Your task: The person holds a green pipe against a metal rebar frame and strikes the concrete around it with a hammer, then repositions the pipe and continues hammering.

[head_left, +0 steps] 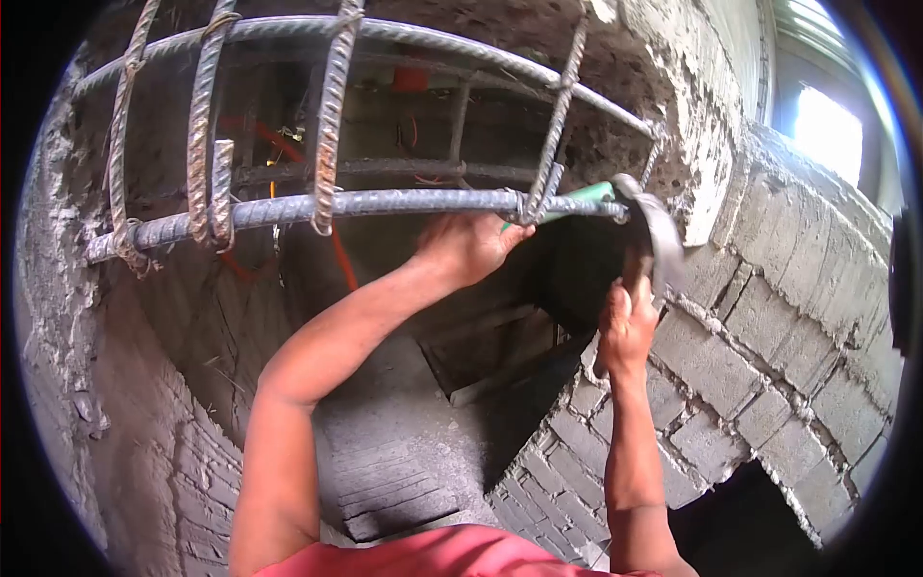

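My left hand [469, 245] is closed around a green tool handle [577, 200], just under the lower rebar [385, 202], with part of the handle hidden behind the bar. The green piece runs right along the bar's right end. My right hand [629, 322] grips a hammer by its handle. The curved grey hammer head [659, 231], blurred by motion, is close to the bar's right end and the green piece's tip. Several ribbed upright bars, such as a rusty one [332, 115], hook around the lower rebar.
An upper rebar [452, 40] curves overhead. At the right stands a block wall [769, 365] with rough mortar and a dark opening at its bottom. Rough concrete [67, 317] borders the left. Orange tubing [343, 260] hangs behind the bars. A grey floor [394, 433] lies far below.
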A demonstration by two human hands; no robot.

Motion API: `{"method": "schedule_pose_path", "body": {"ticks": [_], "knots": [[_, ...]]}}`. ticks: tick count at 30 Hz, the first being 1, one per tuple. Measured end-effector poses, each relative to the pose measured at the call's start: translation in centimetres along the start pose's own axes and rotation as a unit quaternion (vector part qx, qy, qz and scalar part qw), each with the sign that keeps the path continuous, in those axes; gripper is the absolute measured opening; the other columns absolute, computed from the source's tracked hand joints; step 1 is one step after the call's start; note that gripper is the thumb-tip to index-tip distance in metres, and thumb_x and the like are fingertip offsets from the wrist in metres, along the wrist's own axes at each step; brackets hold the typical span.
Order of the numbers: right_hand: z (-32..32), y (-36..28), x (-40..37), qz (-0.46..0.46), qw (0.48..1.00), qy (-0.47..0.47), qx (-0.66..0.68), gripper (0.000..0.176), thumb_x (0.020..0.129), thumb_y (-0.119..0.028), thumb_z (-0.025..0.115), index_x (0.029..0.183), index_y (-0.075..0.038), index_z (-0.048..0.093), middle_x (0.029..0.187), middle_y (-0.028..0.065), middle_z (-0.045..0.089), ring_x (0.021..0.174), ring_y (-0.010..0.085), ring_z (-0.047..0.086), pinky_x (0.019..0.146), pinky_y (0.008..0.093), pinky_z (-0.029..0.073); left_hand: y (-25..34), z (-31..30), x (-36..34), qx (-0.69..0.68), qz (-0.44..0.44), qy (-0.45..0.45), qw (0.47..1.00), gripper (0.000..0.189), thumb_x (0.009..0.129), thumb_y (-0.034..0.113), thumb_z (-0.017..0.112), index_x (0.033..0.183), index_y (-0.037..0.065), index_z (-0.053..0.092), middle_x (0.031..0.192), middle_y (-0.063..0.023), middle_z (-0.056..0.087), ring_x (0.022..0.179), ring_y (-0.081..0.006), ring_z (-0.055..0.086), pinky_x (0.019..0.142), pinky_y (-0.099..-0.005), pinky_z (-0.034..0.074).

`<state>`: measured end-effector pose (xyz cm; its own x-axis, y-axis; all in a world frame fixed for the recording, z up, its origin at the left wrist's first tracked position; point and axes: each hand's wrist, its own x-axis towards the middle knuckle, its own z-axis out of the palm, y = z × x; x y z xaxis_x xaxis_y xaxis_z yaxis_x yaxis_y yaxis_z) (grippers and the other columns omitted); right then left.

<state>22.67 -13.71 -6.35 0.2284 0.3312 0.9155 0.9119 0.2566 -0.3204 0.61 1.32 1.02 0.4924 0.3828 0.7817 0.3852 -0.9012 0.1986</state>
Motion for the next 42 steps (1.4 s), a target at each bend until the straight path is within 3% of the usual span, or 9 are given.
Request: {"method": "schedule_pose_path", "body": {"ticks": [7, 14, 19, 24, 25, 32, 33, 38, 42], "knots": [[-1.4, -8.1, 0.8, -0.248, 0.842, 0.243, 0.412, 0.048, 0.095, -0.057, 0.052, 0.088, -0.009, 0.052, 0.066, 0.0025, 0.051, 0.052, 0.0109, 0.046, 0.045, 0.0287, 0.039, -0.9, 1.1, 0.2, -0.036, 0.073, 0.077, 0.994, 0.036, 0.092, 0.04, 0.062, 0.099, 0.005, 0.069, 0.091, -0.0179, 0.066, 0.086, -0.0398, 0.063, 0.075, -0.0489, 0.05], [-1.6, -1.2, 1.4, 0.091, 0.994, -0.054, 0.034, 0.039, 0.101, -0.037, 0.048, 0.095, 0.001, 0.055, 0.059, 0.0008, 0.05, 0.051, 0.0119, 0.051, 0.047, 0.0285, 0.039, -2.9, 3.5, 1.1, -0.086, -0.001, 0.005, 0.996, 0.034, 0.097, 0.037, 0.055, 0.109, 0.008, 0.066, 0.1, -0.0185, 0.066, 0.095, -0.0409, 0.061, 0.079, -0.0488, 0.049], [-3.0, -3.0, 0.5, -0.161, 0.95, 0.122, 0.239, 0.058, 0.091, -0.066, 0.051, 0.098, -0.008, 0.048, 0.066, 0.0018, 0.049, 0.05, 0.012, 0.043, 0.045, 0.0267, 0.039, -4.1, 6.6, 1.5, -0.114, 0.066, 0.071, 0.989, 0.029, 0.098, 0.035, 0.051, 0.109, 0.011, 0.063, 0.091, -0.0139, 0.062, 0.082, -0.0345, 0.061, 0.072, -0.0452, 0.048], [-4.2, -4.3, -0.6, -0.18, 0.902, 0.188, 0.343, 0.063, 0.084, -0.072, 0.056, 0.095, -0.011, 0.042, 0.066, 0.0027, 0.045, 0.049, 0.013, 0.042, 0.044, 0.0271, 0.039, -7.1, 10.2, 0.5, -0.598, -0.166, -0.106, 0.777, 0.027, 0.098, 0.041, 0.056, 0.092, 0.015, 0.054, 0.076, 0.0039, 0.05, 0.063, -0.0076, 0.048, 0.053, -0.0268, 0.041], [-4.2, -3.9, -1.1, -0.17, 0.902, 0.185, 0.351, 0.063, 0.084, -0.071, 0.056, 0.095, -0.011, 0.042, 0.066, 0.0029, 0.045, 0.049, 0.013, 0.042, 0.043, 0.027, 0.039, -4.3, 8.9, 0.0, -0.482, -0.054, 0.005, 0.874, 0.035, 0.1, 0.045, 0.052, 0.084, 0.014, 0.047, 0.073, 0.0045, 0.044, 0.058, -0.0072, 0.043, 0.051, -0.0251, 0.038], [-3.6, -1.5, -3.1, -0.119, 0.94, 0.153, 0.281, 0.063, 0.088, -0.069, 0.053, 0.098, -0.007, 0.043, 0.066, 0.0041, 0.046, 0.055, 0.0142, 0.046, 0.046, 0.0265, 0.041, -3.7, 6.9, 1.6, -0.339, 0.05, 0.009, 0.939, 0.042, 0.102, 0.046, 0.045, 0.081, 0.01, 0.045, 0.07, 0.0026, 0.041, 0.06, -0.0091, 0.039, 0.053, -0.0278, 0.035], [-3.7, -1.6, -3.3, -0.106, 0.947, 0.138, 0.272, 0.064, 0.088, -0.069, 0.053, 0.1, -0.006, 0.043, 0.067, 0.0047, 0.047, 0.056, 0.0144, 0.047, 0.046, 0.0265, 0.041, -3.3, 6.0, 1.6, -0.262, 0.035, 0.014, 0.964, 0.022, 0.096, 0.024, 0.06, 0.097, 0.003, 0.063, 0.09, -0.0211, 0.061, 0.085, -0.0416, 0.056, 0.071, -0.048, 0.044], [-2.9, -3.2, -3.5, -0.067, 0.947, 0.15, 0.275, 0.065, 0.094, -0.065, 0.045, 0.082, -0.001, 0.048, 0.063, 0.0046, 0.051, 0.054, 0.013, 0.049, 0.048, 0.0266, 0.039, -0.7, 2.7, 1.6, -0.078, 0.101, 0.082, 0.988, 0.032, 0.095, 0.034, 0.061, 0.103, 0.003, 0.064, 0.082, -0.0206, 0.065, 0.079, -0.0432, 0.061, 0.064, -0.0488, 0.046], [-1.6, -2.9, -4.0, -0.023, 0.929, 0.128, 0.346, 0.055, 0.095, -0.057, 0.053, 0.103, -0.003, 0.048, 0.07, 0.0066, 0.05, 0.052, 0.0137, 0.05, 0.047, 0.026, 0.043, -0.5, 3.3, 1.4, -0.026, 0.118, 0.118, 0.986, 0.045, 0.099, 0.044, 0.053, 0.088, 0.002, 0.062, 0.078, -0.02, 0.057, 0.069, -0.0388, 0.055, 0.064, -0.0465, 0.044]]}}
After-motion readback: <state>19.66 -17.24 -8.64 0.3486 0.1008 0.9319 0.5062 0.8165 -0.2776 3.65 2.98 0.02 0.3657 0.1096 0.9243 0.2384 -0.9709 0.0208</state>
